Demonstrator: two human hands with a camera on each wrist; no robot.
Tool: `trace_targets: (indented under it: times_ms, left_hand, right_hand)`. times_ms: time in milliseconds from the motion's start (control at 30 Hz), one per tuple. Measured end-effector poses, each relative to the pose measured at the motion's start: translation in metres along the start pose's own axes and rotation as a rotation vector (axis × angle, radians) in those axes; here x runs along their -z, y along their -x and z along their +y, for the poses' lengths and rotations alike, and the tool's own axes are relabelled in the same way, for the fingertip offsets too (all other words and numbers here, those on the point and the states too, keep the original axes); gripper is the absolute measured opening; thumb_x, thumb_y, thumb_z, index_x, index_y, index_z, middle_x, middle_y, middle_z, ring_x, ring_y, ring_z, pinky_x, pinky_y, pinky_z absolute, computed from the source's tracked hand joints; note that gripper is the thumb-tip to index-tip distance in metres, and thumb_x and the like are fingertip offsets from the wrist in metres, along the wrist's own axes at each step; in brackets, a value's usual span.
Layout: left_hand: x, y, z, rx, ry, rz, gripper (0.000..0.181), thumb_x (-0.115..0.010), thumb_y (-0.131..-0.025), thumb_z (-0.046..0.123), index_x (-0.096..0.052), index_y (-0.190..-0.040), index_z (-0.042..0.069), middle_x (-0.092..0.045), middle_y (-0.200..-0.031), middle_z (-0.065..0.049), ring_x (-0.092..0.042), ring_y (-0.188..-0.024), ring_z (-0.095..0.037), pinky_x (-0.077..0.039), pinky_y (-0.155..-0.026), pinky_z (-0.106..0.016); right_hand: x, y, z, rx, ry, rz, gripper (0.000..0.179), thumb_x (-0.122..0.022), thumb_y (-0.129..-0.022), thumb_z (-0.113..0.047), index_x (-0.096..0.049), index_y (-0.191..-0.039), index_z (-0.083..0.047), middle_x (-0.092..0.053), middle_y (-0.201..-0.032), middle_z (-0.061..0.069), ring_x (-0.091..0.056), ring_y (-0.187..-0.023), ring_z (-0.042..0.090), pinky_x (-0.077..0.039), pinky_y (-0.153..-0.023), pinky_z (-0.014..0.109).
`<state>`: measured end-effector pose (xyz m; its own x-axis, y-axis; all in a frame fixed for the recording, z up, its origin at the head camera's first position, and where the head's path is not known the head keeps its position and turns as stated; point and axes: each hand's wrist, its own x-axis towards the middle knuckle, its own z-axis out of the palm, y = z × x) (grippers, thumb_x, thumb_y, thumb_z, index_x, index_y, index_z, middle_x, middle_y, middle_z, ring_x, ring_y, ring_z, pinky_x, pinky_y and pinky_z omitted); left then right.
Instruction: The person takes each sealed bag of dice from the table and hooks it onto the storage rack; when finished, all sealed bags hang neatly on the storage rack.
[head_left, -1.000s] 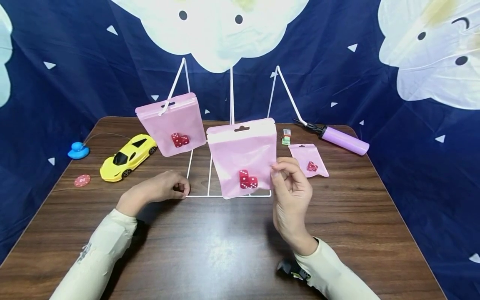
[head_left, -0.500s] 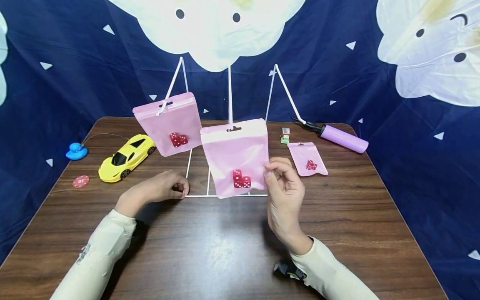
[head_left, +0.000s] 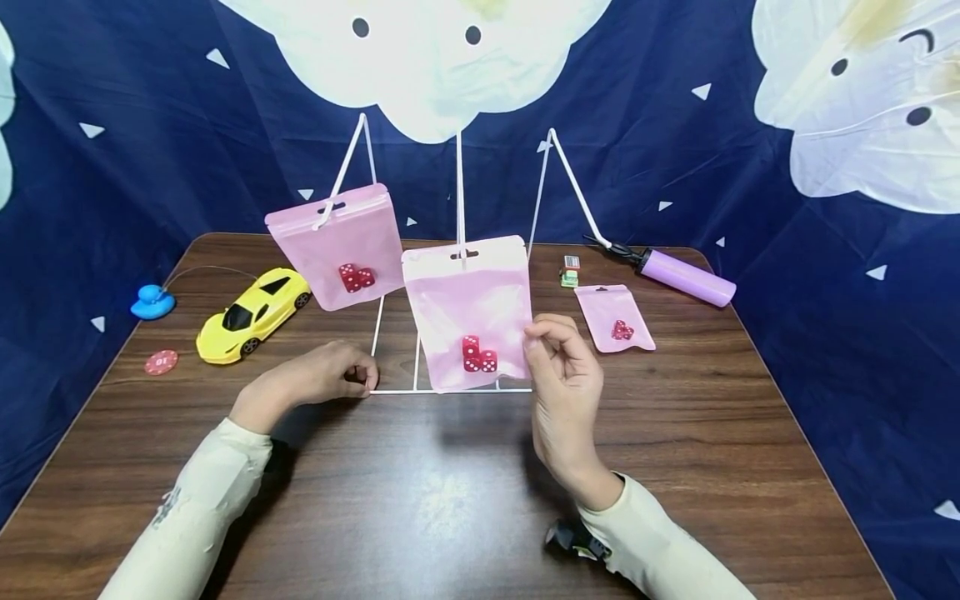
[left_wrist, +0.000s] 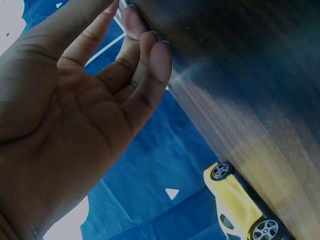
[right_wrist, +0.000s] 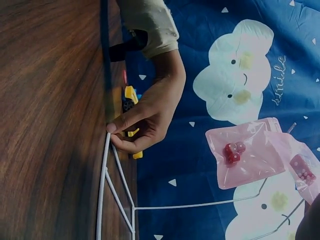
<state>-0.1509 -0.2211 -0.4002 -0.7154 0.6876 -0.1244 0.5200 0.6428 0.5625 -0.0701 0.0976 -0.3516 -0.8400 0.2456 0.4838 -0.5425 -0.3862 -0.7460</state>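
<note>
My right hand (head_left: 567, 408) pinches the right edge of a pink zip bag (head_left: 472, 304) with red dice (head_left: 478, 357) in its lower part. The bag's hang hole lies at the middle hook of a white wire display rack (head_left: 397, 392), and the hook's tip appears to show in front of the hole. With thumb and fingers, my left hand (head_left: 322, 377) pinches the rack's front left base corner, as the right wrist view also shows of that left hand (right_wrist: 157, 107). A second pink bag (head_left: 330, 250) with red dice hangs from the left hook.
A smaller pink bag (head_left: 609, 312) with dice lies at the right, near a purple hand pump (head_left: 690, 279) and a small green-and-white item (head_left: 570, 272). At the left are a yellow toy car (head_left: 255, 315), blue duck (head_left: 153, 302) and red chip (head_left: 161, 362).
My right hand has moved the bag left and slightly back, bringing its hang hole to the middle hook. The left hand keeps its hold on the rack corner.
</note>
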Motion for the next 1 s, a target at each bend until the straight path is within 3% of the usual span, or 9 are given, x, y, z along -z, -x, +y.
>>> trace_targets:
  times_ms: [200, 367, 467, 600, 833, 1000]
  left_hand:
    - [-0.0009, 0.0009, -0.0011, -0.012, 0.007, 0.001, 0.022, -0.080, -0.087, -0.002, -0.071, -0.086, 0.017, -0.057, -0.079, 0.011, -0.051, -0.075, -0.007, -0.045, -0.068, -0.029]
    - [-0.0009, 0.0011, 0.0001, -0.005, -0.001, 0.001, 0.021, -0.080, -0.087, -0.001, -0.071, -0.086, 0.018, -0.057, -0.079, 0.011, -0.051, -0.075, -0.007, -0.046, -0.069, -0.030]
    - [-0.0007, 0.0006, 0.0009, 0.002, -0.007, 0.001, 0.021, -0.081, -0.087, -0.001, -0.071, -0.086, 0.018, -0.057, -0.079, 0.011, -0.051, -0.076, -0.008, -0.046, -0.070, -0.030]
    - [-0.0003, -0.0003, 0.0007, 0.004, -0.018, 0.002, 0.020, -0.081, -0.087, 0.000, -0.071, -0.085, 0.018, -0.057, -0.079, 0.010, -0.051, -0.076, -0.008, -0.045, -0.070, -0.030]
    - [0.0013, -0.0004, 0.0014, 0.004, -0.036, -0.002, 0.021, -0.082, -0.087, 0.002, -0.071, -0.085, 0.019, -0.058, -0.079, 0.012, -0.051, -0.076, -0.007, -0.045, -0.070, -0.031]
    - [-0.0009, 0.0007, -0.0012, 0.002, -0.027, -0.001, 0.022, -0.081, -0.087, 0.001, -0.071, -0.085, 0.019, -0.057, -0.079, 0.011, -0.051, -0.075, -0.007, -0.046, -0.070, -0.031]
  right_hand:
    - [0.0008, -0.0006, 0.0027, -0.011, -0.004, -0.005, 0.028, -0.062, -0.099, 0.014, -0.076, -0.107, -0.009, -0.062, -0.111, 0.007, -0.059, -0.105, 0.015, -0.050, -0.091, 0.020]
    - [0.0039, -0.0030, 0.0060, -0.002, -0.015, 0.008, 0.022, -0.063, -0.100, 0.010, -0.075, -0.107, -0.006, -0.063, -0.110, 0.006, -0.057, -0.095, 0.011, -0.048, -0.080, 0.018]
    - [0.0055, -0.0042, 0.0070, 0.004, -0.027, 0.011, 0.014, -0.066, -0.102, 0.006, -0.074, -0.107, -0.004, -0.064, -0.111, 0.008, -0.063, -0.099, 0.013, -0.052, -0.085, 0.019]
    - [0.0075, -0.0057, 0.0070, -0.006, -0.063, 0.010, 0.011, -0.064, -0.105, 0.004, -0.072, -0.107, -0.004, -0.062, -0.116, 0.013, -0.071, -0.116, 0.024, -0.056, -0.104, 0.032]
    - [0.0086, -0.0064, 0.0071, -0.035, -0.060, 0.007, 0.022, -0.056, -0.106, 0.007, -0.071, -0.111, -0.009, -0.065, -0.117, 0.012, -0.073, -0.116, 0.026, -0.055, -0.107, 0.039]
    - [0.0095, -0.0056, 0.0091, -0.047, -0.075, 0.023, 0.016, -0.059, -0.106, 0.004, -0.070, -0.111, -0.006, -0.064, -0.116, 0.013, -0.074, -0.114, 0.025, -0.056, -0.106, 0.039]
